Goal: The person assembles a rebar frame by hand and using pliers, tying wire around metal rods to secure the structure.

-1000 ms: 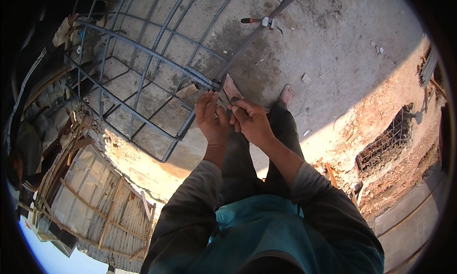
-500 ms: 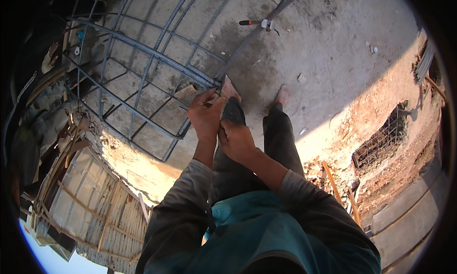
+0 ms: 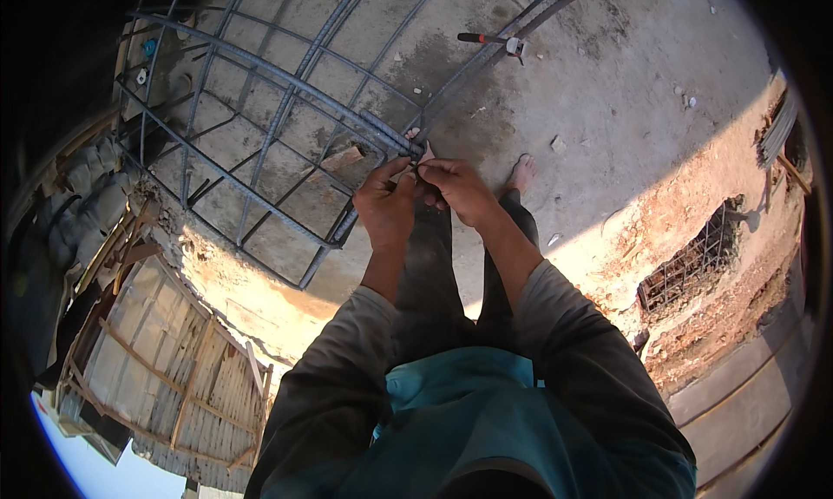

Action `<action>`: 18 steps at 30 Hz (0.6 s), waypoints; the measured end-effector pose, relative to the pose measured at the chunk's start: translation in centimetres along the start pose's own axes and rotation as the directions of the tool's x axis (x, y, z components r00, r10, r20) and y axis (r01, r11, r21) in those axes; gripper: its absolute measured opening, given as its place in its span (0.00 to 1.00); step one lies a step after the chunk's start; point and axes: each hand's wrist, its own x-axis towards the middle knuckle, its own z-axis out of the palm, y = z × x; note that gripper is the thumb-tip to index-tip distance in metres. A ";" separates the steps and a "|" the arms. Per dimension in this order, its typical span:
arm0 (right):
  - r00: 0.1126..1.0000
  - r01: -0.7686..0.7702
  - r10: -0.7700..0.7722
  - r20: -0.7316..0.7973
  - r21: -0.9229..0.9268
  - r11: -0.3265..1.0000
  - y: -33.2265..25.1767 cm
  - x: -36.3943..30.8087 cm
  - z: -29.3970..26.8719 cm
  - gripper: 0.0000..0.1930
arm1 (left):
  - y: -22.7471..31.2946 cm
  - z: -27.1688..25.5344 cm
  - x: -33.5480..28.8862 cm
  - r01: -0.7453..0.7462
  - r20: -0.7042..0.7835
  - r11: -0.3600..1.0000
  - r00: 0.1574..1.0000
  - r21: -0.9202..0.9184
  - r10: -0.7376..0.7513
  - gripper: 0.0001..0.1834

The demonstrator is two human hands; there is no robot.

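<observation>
My left hand [image 3: 388,206] is closed in a pinch near the end of the rebar cage [image 3: 291,81]. Beside it my right hand [image 3: 462,191] pinches too, its fingertips close to those of the left. Whatever lies between the fingers is too small to make out. Just beyond the fingertips, the cage's thick bars meet a crossing bar at a corner. Farther off, pincers [image 3: 482,38] with a red and black handle rest across a bar that runs to the far right.
Rough concrete floor [image 3: 599,108] lies around my bare feet. A broken piece of wood or brick [image 3: 344,158] sits under the cage. To the right, a pit [image 3: 694,252] in the sunlit ground holds a steel grid. Corrugated sheeting [image 3: 173,351] is at the lower left.
My right hand has moved forward, up to the fingertips of my left. The left hand has shifted slightly right. The view has moved a little, so the cage and pincers appear displaced.
</observation>
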 end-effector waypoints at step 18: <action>0.938 0.037 -0.245 -0.244 -0.635 0.772 -2.9 -1.3 2.8 0.17 | -5.1 5.6 -3.0 0.172 -0.040 0.795 0.970 -0.582 -0.239 0.06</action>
